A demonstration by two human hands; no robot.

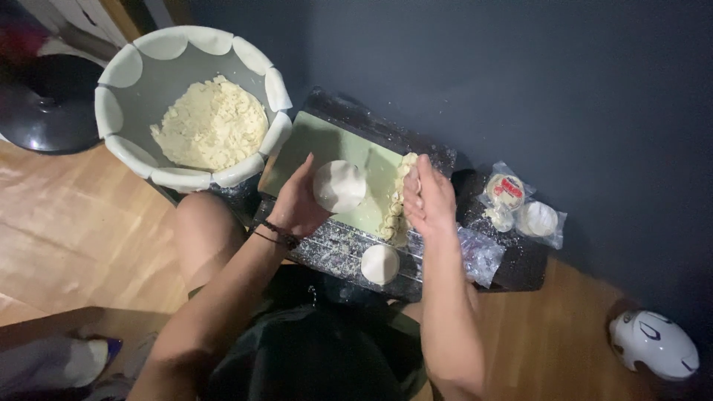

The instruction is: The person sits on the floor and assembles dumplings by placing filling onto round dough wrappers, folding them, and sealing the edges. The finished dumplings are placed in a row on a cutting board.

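My left hand [297, 199] cups a round white dough wrapper [339, 186] over a pale green cutting board [319, 145]. My right hand [427, 197] is closed around a folded dumpling at the top of a row of finished dumplings [394, 215] lying along the board's right edge. Another round wrapper [379, 264] lies on the dark tray [338, 252] near my lap. A grey bowl [141, 93] holds pale crumbly filling [212, 125], and several round wrappers are draped over its rim.
Opened plastic packets of round wrappers [520, 208] lie to the right on the dark surface, next to crumpled plastic [479, 256]. A dark wall rises behind. A white helmet-like object [653, 343] sits on the wooden floor at lower right. A black round base [44, 104] stands at far left.
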